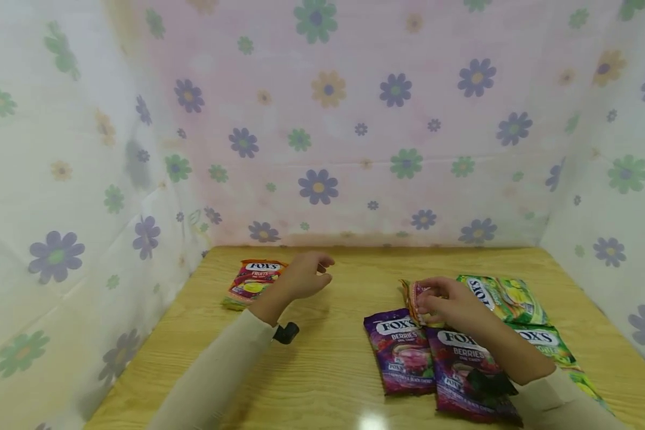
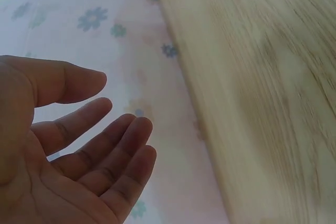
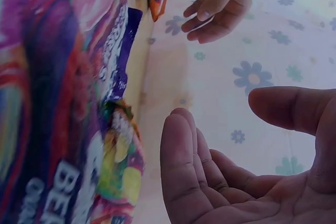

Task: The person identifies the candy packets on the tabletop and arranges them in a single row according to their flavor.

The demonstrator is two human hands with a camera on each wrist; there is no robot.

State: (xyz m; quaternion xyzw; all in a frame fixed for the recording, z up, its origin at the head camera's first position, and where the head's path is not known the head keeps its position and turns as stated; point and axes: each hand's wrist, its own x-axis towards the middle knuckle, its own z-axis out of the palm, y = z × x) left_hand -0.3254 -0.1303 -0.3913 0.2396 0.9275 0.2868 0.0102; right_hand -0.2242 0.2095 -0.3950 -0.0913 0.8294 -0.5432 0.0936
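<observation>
My left hand (image 1: 303, 276) hovers above the table just right of a red Fox's Fruits candy bag (image 1: 249, 282), covering its right edge in the head view. Its fingers are loosely bent and apart from the thumb, with nothing between them in the left wrist view. Over the right-hand bags is my right hand (image 1: 459, 307). Thumb and fingers stand wide apart around bare air in the right wrist view. Partly behind it lies a red and orange candy bag (image 1: 415, 294). Nearer me are two purple Fox's Berries bags, one at left (image 1: 400, 358) and another (image 1: 457, 382) under the right forearm.
At the right lie a green Fox's bag (image 1: 510, 298) and more green packaging (image 1: 550, 343), partly hidden by the right arm. Flower-print cloth (image 1: 355, 119) walls the wooden table (image 1: 312, 370) at the back and both sides.
</observation>
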